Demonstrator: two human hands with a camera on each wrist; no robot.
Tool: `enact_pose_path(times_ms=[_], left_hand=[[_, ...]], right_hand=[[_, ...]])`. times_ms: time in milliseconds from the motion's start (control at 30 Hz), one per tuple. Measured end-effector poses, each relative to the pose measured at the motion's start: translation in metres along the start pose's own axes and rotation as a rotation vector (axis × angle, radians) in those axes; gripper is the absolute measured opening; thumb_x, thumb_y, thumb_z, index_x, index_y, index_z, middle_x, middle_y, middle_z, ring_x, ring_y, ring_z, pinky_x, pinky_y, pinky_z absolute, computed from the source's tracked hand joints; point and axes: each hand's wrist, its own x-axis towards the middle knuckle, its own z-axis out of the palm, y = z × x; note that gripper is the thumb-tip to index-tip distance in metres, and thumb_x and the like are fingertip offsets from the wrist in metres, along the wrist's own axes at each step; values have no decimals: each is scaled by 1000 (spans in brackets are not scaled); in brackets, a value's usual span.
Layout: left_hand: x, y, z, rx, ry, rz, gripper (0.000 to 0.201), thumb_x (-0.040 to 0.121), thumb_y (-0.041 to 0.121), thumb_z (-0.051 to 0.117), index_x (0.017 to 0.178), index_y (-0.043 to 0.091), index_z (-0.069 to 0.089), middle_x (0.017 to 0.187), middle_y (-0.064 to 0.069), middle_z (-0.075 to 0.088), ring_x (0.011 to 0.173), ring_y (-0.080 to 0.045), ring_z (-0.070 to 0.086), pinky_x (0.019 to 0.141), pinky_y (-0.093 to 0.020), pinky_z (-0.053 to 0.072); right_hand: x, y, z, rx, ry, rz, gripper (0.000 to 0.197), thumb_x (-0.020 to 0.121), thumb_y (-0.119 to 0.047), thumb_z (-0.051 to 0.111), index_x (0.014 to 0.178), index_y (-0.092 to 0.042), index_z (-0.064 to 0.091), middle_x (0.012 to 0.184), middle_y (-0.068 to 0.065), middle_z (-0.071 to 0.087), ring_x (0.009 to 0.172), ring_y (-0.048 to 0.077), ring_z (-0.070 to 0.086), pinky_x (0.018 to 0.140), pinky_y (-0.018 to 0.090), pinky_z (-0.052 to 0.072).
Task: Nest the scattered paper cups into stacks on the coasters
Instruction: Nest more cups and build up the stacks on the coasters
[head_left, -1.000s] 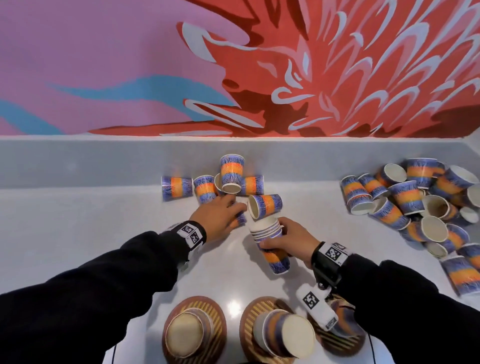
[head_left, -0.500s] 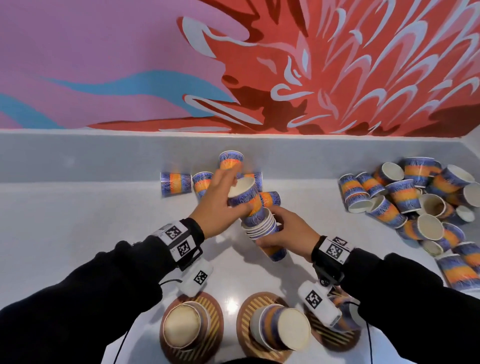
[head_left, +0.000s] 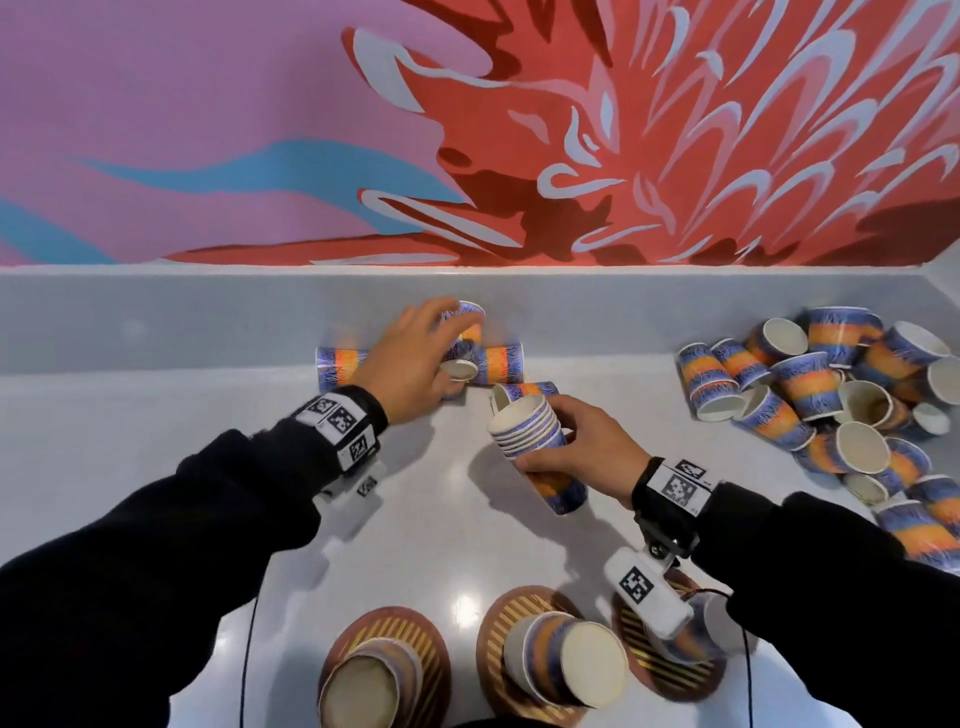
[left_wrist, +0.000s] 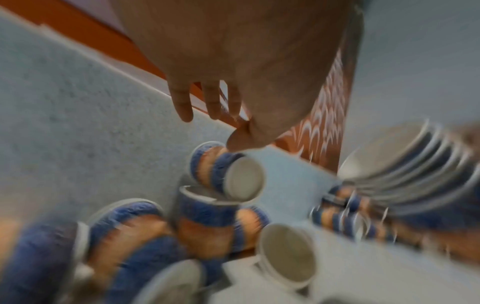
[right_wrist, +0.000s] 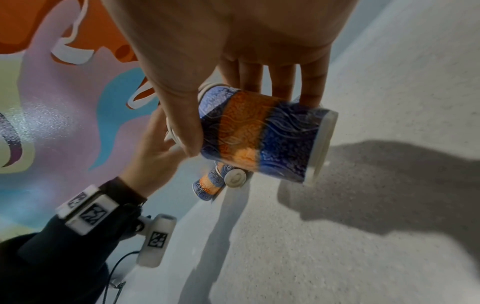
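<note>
My right hand (head_left: 569, 441) grips a nested stack of blue-and-orange paper cups (head_left: 535, 452), tilted, with its mouths up and to the left; its lowest cup (right_wrist: 259, 133) fills the right wrist view. My left hand (head_left: 441, 343) reaches into a small cluster of loose cups (head_left: 498, 364) by the back wall. Its fingers (left_wrist: 182, 102) are straight over the top cup (left_wrist: 226, 170) and the thumb touches that cup's side. Three striped coasters sit at the near edge: the left coaster (head_left: 436, 654) and the middle coaster (head_left: 493, 623) carry stacks, and the right coaster (head_left: 675, 680) is partly hidden.
A large heap of the same cups (head_left: 831, 405) lies at the right of the grey counter (head_left: 156, 415). A low grey back ledge (head_left: 208, 317) and a painted wall close off the far side. One cup (head_left: 340, 366) lies on its side left of the cluster.
My left hand lifted a cup from the cluster, brought it to the stack in my right hand, and has gone back to the cluster by the wall. The stack shows one more rim.
</note>
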Motion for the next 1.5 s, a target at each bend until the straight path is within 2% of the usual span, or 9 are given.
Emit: enact_pose_path(times_ms=[133, 233, 333, 500, 733, 900, 1033, 1267, 1500], left_hand=[[14, -16, 7, 404, -224, 43, 93, 84, 19, 77, 160, 44, 31, 172, -10, 12, 155, -39, 17, 119, -56, 29], [18, -16, 12, 405, -197, 104, 80, 81, 20, 82, 151, 40, 48, 166, -14, 30, 150, -40, 31, 113, -56, 36], [18, -11, -2, 296, -11, 123, 61, 79, 28, 86, 134, 27, 62, 147, -13, 51, 131, -39, 50, 99, -54, 47], [6, 16, -48, -137, 203, 87, 60, 87, 46, 76, 136, 18, 56, 151, -4, 51, 139, -25, 48, 112, -45, 42], [-18, 67, -90, -468, 6, -9, 58, 74, 45, 76, 122, 27, 50, 106, 8, 64, 96, -18, 63, 84, -40, 53], [-24, 97, -104, 166, -119, 198, 69, 70, 43, 87, 133, 36, 60, 121, 1, 53, 112, -23, 48, 90, -40, 47], [-32, 151, -119, 519, -86, 301, 85, 69, 44, 89, 144, 24, 54, 131, -9, 53, 116, -32, 47, 87, -47, 48], [-42, 245, -118, -2, -316, 165, 110, 81, 16, 82, 167, 20, 12, 167, -1, 16, 150, -14, 22, 114, -19, 31], [-35, 323, -81, -197, -221, -7, 98, 92, 30, 74, 167, 19, 12, 173, -1, 19, 157, -15, 21, 123, -24, 21]], right_hand=[[2, 0, 3, 26, -6, 13, 79, 49, -55, 91, 121, -35, 68, 111, -10, 76, 103, 10, 71, 98, 43, 58], [2, -1, 4, 19, -10, 10, 78, 50, -56, 91, 121, -36, 67, 111, -11, 76, 102, 9, 70, 98, 42, 58], [0, -2, -1, 21, 0, 8, 74, 54, -52, 92, 122, -33, 67, 112, -9, 75, 101, 9, 71, 99, 43, 58], [-5, -8, -10, 25, 77, -39, 65, 62, -39, 96, 120, -32, 68, 110, -10, 76, 100, 12, 72, 97, 44, 59], [-30, -39, -16, 32, 127, -213, 63, 70, -19, 96, 125, -28, 66, 111, -12, 75, 92, -4, 67, 80, 15, 49], [-65, -59, -31, 1, 143, -316, 66, 67, -26, 97, 126, -31, 67, 109, -10, 75, 93, 6, 70, 83, 22, 55], [-103, -65, -44, -57, 121, -386, 69, 65, -35, 97, 128, -32, 68, 109, -10, 75, 96, 10, 72, 91, 35, 60], [-145, -52, -77, 96, 219, -411, 46, 72, -33, 94, 113, -26, 75, 100, -3, 78, 92, 22, 73, 89, 49, 60], [-183, -19, -132, 157, 160, -397, 47, 75, -30, 92, 118, -20, 75, 103, 0, 79, 96, 23, 74, 92, 45, 61]])
